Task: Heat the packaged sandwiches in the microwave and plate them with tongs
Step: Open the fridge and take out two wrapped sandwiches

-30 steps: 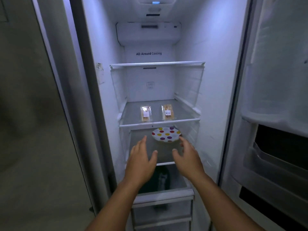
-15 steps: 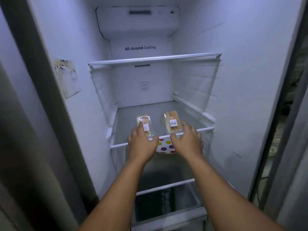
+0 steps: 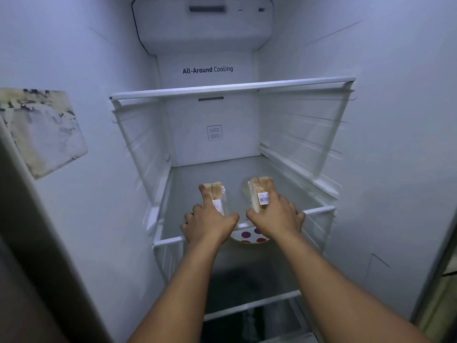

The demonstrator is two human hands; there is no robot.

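Both hands reach into the open fridge (image 3: pixel 371 120). Left hand (image 3: pixel 209 224) lies over the left packaged sandwich (image 3: pixel 217 194), forefinger stretched along its top and the other fingers curled at the shelf edge; whether it truly grips cannot be told. Right hand (image 3: pixel 278 219) holds the right packaged sandwich (image 3: pixel 259 191), thumb on its near end and fingers round its far side.

Two glass shelves show in full: the upper shelf (image 3: pixel 232 86) at 12 o'clock, and the middle shelf (image 3: pixel 188 181) carrying the two sandwiches, side by side and apart. One dotted plate (image 3: pixel 249 237) sits on the level below, at 6 o'clock from the sandwiches, half hidden by the hands and the shelf rim. One stained sticker (image 3: pixel 39 129) clings to the wall at 9 o'clock.

The back wall reads "All-Around Cooling". Each sandwich bears a white label; the right one shows a barcode, its print too small to read.
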